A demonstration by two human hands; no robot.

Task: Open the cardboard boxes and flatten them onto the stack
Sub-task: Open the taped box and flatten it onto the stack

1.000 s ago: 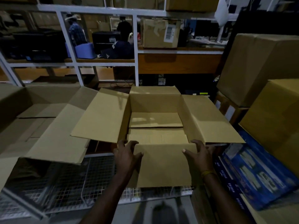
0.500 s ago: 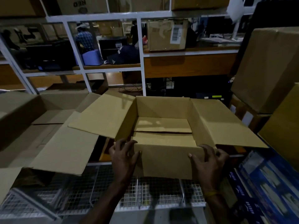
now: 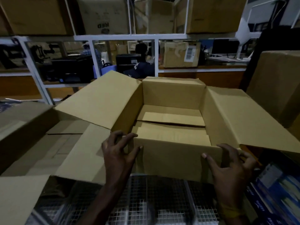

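Both hands [image 3: 119,153] [image 3: 230,164] on open cardboard box's [image 3: 172,159] near corners.

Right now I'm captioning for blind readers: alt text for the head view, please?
Two hands, left hand and right hand, grip the near corners of an open, empty cardboard box over a wire rack. Another opened box lies left; shelves behind hold more.

Tan cardboard box [image 3: 172,159], white wire-grid shelf [image 3: 162,200], blue cartons [image 3: 276,192].

Two bare forearms, no sleeves, a yellow band [image 3: 230,211] on the right wrist, short pale fingernails
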